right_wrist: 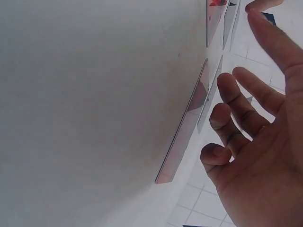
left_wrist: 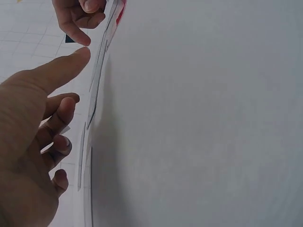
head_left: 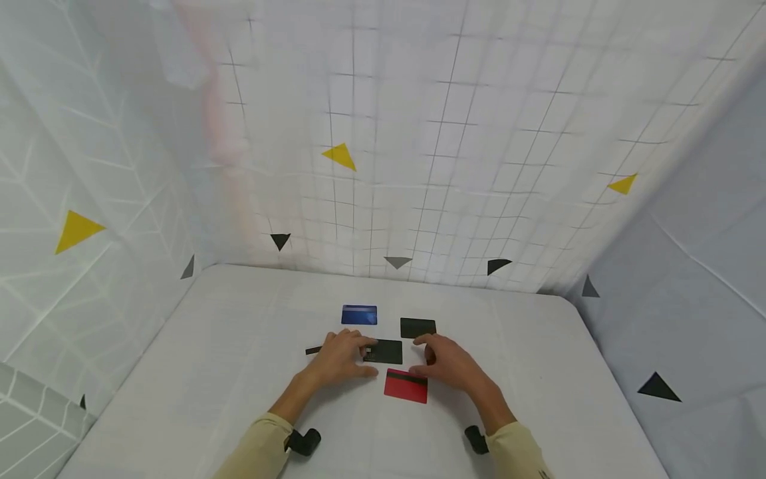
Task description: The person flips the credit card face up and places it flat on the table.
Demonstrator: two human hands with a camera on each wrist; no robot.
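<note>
Nearest, the red card [head_left: 405,386] lies flat on the bench [head_left: 209,372], right hand [head_left: 450,364] beside it with fingers loosely spread, holding nothing. Left hand [head_left: 341,357] rests fingertips on the central black card [head_left: 385,351]; advise sliding its edge up before pinching. Beyond: another black card [head_left: 417,327], then a blue card [head_left: 359,315].

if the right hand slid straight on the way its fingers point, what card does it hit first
Probably the far black card: the right hand points away from the person with its fingertips just short of that card's near edge. The head view leaves it unclear whether they already touch it.
</note>
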